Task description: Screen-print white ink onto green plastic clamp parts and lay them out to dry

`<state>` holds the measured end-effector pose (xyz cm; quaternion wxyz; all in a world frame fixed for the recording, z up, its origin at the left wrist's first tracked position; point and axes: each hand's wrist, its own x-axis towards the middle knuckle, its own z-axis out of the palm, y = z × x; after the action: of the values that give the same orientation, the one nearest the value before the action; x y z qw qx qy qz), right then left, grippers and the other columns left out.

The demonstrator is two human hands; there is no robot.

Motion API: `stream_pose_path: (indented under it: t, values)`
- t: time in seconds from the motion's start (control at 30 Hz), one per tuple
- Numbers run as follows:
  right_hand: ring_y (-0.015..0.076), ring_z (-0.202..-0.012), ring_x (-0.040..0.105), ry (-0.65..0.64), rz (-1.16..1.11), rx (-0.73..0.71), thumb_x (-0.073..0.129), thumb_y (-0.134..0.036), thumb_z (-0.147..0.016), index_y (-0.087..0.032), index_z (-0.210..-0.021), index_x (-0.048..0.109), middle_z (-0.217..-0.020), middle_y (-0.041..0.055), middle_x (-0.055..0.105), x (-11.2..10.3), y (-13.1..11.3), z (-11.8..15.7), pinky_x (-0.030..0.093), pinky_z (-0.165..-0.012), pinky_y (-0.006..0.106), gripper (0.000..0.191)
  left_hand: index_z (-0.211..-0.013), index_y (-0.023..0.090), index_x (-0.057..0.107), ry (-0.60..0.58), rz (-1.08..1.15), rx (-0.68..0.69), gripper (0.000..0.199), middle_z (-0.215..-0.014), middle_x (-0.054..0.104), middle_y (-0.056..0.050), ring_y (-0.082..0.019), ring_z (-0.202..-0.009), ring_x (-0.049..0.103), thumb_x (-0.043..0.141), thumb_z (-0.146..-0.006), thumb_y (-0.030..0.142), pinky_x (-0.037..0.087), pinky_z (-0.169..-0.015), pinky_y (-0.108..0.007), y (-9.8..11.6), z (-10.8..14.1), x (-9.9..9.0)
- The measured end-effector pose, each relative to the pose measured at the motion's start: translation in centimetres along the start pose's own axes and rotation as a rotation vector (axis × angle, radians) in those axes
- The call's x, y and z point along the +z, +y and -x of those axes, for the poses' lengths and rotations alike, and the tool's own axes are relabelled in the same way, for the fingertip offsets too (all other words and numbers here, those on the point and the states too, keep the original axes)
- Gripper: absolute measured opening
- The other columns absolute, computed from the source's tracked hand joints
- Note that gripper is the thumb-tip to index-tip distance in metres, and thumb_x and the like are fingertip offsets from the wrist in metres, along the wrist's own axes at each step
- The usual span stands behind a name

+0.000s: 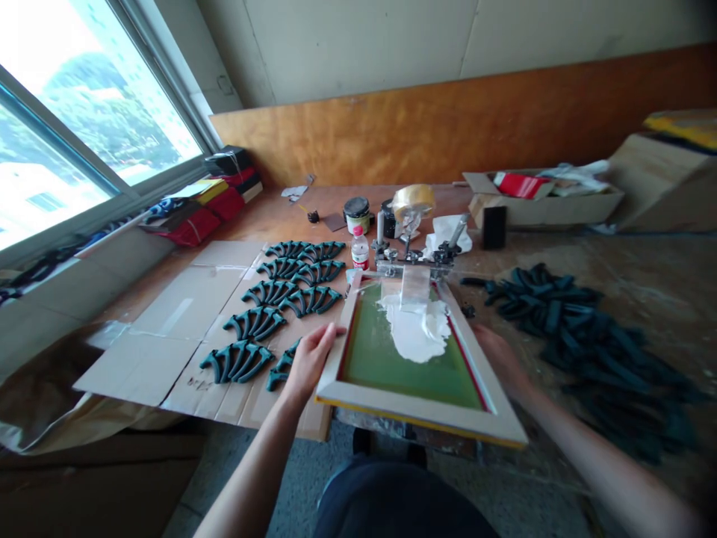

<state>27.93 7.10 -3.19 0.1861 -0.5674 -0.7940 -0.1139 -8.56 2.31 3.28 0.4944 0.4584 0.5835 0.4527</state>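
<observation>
A wooden-edged screen printing frame (358, 392) with green mesh is in front of me, its far end in a metal clamp (392, 263). White ink (417, 336) is spread over the mesh, and a squeegee (415, 288) rests at its far end. On the left rim, my left hand (314, 357) is closed, thumb against the edge, other fingers partly hidden. Beside the right rim is my right hand (501, 359), slightly blurred, its fingertips hidden behind the frame. Left of the frame, dark green curved pieces (238, 362) lie fanned in groups on cardboard.
A heap of dark green pieces (565, 321) lies to the right. Behind the clamp are a bottle (359, 250), a tub (357, 215) and a tape roll (413, 200). An open carton (560, 207) stands at the back right. Flattened cardboard (151, 336) extends left toward the window.
</observation>
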Motion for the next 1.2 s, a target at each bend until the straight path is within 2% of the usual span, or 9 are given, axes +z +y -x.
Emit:
stream_pose_path:
  t: [0.17,0.23,0.3,0.37,0.6,0.77,0.93,1.07,1.2]
  values:
    - [0.0254,-0.103,0.058,0.053,-0.225,0.025,0.061,-0.033,-0.084,-0.016,-0.126,0.054,-0.118,0.0132,0.057,-1.6,-1.5,-6.5,0.05,-0.087,0.036,0.046,-0.137,0.021,0.048,-0.002,-0.219,-0.135,0.065,-0.068,0.064,0.001,-0.016,-0.062,0.058,0.059,-0.079,0.05,0.042,-0.055,-0.023,-8.1,0.0,0.9]
    - [0.0276,-0.11,0.053,-0.061,-0.201,-0.066,0.069,-0.029,-0.078,-0.016,-0.123,0.054,-0.119,0.0132,0.056,-1.5,-4.2,-8.6,0.047,-0.09,0.037,0.049,-0.136,0.022,0.05,0.013,-0.29,-0.141,0.061,-0.069,0.064,0.0,-0.017,-0.065,0.06,0.058,-0.08,0.047,0.043,-0.057,-0.023,-9.4,-0.5,1.2]
    - [0.0256,-0.099,0.057,-0.235,-0.161,-0.118,0.067,-0.022,-0.078,-0.017,-0.106,0.061,-0.104,0.0105,0.061,-1.0,-6.5,-9.2,0.047,-0.082,0.035,0.029,-0.134,0.023,0.052,0.013,-0.321,-0.135,0.057,-0.071,0.066,0.0,-0.018,-0.069,0.061,0.057,-0.081,0.045,0.045,-0.06,-0.024,-9.9,-0.8,1.2]
    - [0.0228,-0.087,0.058,-0.351,-0.145,-0.177,0.059,-0.015,-0.081,-0.018,-0.088,0.062,-0.088,0.0076,0.063,-0.7,-7.8,-8.1,0.047,-0.074,0.032,0.008,-0.132,0.024,0.054,0.012,-0.328,-0.126,0.055,-0.072,0.066,-0.001,-0.019,-0.072,0.062,0.056,-0.081,0.045,0.046,-0.063,-0.025,-10.0,-0.9,1.1]
    - [0.0194,-0.081,0.053,-0.449,-0.313,-0.606,0.047,-0.002,-0.076,-0.019,-0.077,0.06,-0.077,0.0043,0.061,-3.2,-6.4,-3.4,0.041,-0.072,0.03,0.022,-0.128,0.024,0.057,0.036,-0.315,-0.145,0.052,-0.072,0.067,0.0,-0.019,-0.071,0.062,0.058,-0.08,0.044,0.046,-0.066,-0.026,-10.0,-0.7,1.1]
    - [0.0202,-0.082,0.054,-0.321,-0.347,-0.449,0.049,-0.007,-0.08,-0.02,-0.08,0.062,-0.078,0.0043,0.061,-2.8,-7.1,-3.7,0.044,-0.073,0.031,0.019,-0.128,0.023,0.057,0.029,-0.305,-0.122,0.053,-0.073,0.068,-0.001,-0.019,-0.07,0.062,0.057,-0.081,0.046,0.046,-0.065,-0.026,-9.9,-0.6,1.1]
    - [0.021,-0.086,0.056,-0.232,-0.37,-0.529,0.046,-0.008,-0.083,-0.019,-0.089,0.065,-0.084,0.0066,0.064,-2.4,-7.4,-0.7,0.046,-0.077,0.033,0.023,-0.129,0.021,0.055,0.022,-0.243,-0.117,0.056,-0.072,0.067,-0.001,-0.018,-0.066,0.061,0.056,-0.081,0.049,0.045,-0.061,-0.025,-9.9,-0.6,1.1]
    - [0.0195,-0.084,0.058,-0.308,-0.368,-0.417,0.057,-0.02,-0.085,-0.022,-0.098,0.065,-0.086,0.0036,0.065,-3.0,-6.8,-3.9,0.046,-0.077,0.031,0.015,-0.131,0.019,0.052,-0.005,-0.208,-0.136,0.063,-0.068,0.065,0.0,-0.015,-0.06,0.058,0.059,-0.078,0.053,0.042,-0.055,-0.023,-9.3,-0.6,0.8]
    - [0.02,-0.087,0.06,-0.254,-0.25,-0.154,0.067,-0.032,-0.081,-0.029,-0.133,0.051,-0.1,0.0036,0.065,-3.7,-6.4,-10.3,0.046,-0.074,0.029,0.054,-0.136,0.019,0.048,-0.071,-0.121,-0.141,0.074,-0.06,0.058,0.004,-0.01,-0.049,0.049,0.061,-0.075,0.059,0.035,-0.047,-0.02,-6.1,-0.3,-0.1]
